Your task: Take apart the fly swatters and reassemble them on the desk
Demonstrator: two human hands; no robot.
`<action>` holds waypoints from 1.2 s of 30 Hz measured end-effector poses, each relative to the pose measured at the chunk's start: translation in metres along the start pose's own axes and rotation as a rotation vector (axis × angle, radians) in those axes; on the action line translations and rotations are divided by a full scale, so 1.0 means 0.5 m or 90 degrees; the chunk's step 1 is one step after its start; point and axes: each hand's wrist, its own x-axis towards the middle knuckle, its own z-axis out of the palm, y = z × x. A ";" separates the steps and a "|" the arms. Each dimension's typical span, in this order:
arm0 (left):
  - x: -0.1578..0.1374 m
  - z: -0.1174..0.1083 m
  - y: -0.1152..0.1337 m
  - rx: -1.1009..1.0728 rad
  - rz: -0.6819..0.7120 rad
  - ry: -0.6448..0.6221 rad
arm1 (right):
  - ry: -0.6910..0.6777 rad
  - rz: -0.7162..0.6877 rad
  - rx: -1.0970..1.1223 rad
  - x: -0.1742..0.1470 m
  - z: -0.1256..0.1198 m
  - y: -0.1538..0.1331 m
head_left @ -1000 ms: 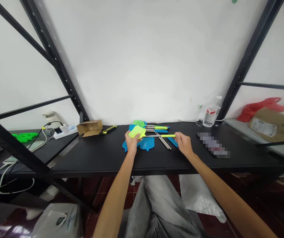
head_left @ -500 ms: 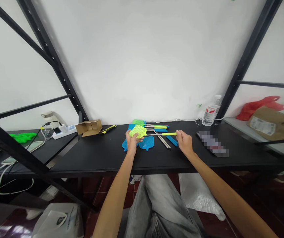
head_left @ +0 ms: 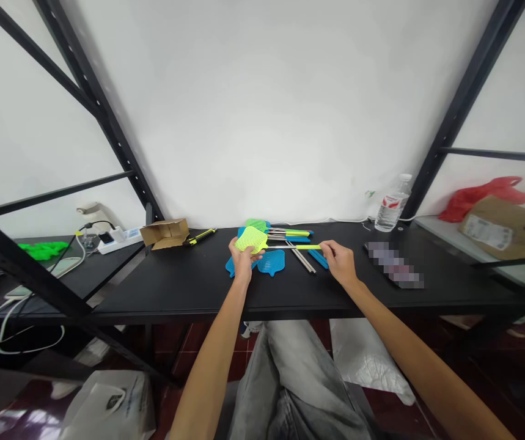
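Note:
A yellow-green fly swatter [head_left: 253, 241] with a metal rod is held level above the table. My left hand [head_left: 242, 260] is closed on its perforated head. At the other end, the fingers of my right hand [head_left: 339, 261] pinch the end of its yellow-green handle. Below and beside the head lie blue swatter heads [head_left: 272, 263]. Behind it, a green swatter head [head_left: 257, 226] lies near the wall with several finished-looking handles [head_left: 296, 233] beside it. Bare metal rods [head_left: 302, 259] and blue handle tubes [head_left: 319, 259] rest between my hands on the table.
On the black table [head_left: 170, 287] are an open cardboard box [head_left: 165, 234], a yellow-black utility knife [head_left: 201, 236], a water bottle [head_left: 392, 205] and a blurred-out flat object [head_left: 393, 266]. Metal shelf posts [head_left: 466, 104] stand at both sides. A power strip [head_left: 118, 241] lies at left.
My right hand has shifted slightly left with the handle, and less of the metal rod shows between handle and head. My left hand still holds the head, slightly farther left.

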 end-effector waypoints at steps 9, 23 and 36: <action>0.006 -0.003 -0.003 -0.036 0.008 0.001 | -0.029 -0.006 0.041 0.000 -0.001 -0.002; 0.016 -0.009 -0.008 -0.027 0.006 0.002 | -0.084 0.019 0.079 -0.001 0.001 0.001; 0.018 -0.011 -0.010 -0.026 0.019 -0.012 | -0.093 -0.004 0.053 -0.001 0.005 0.011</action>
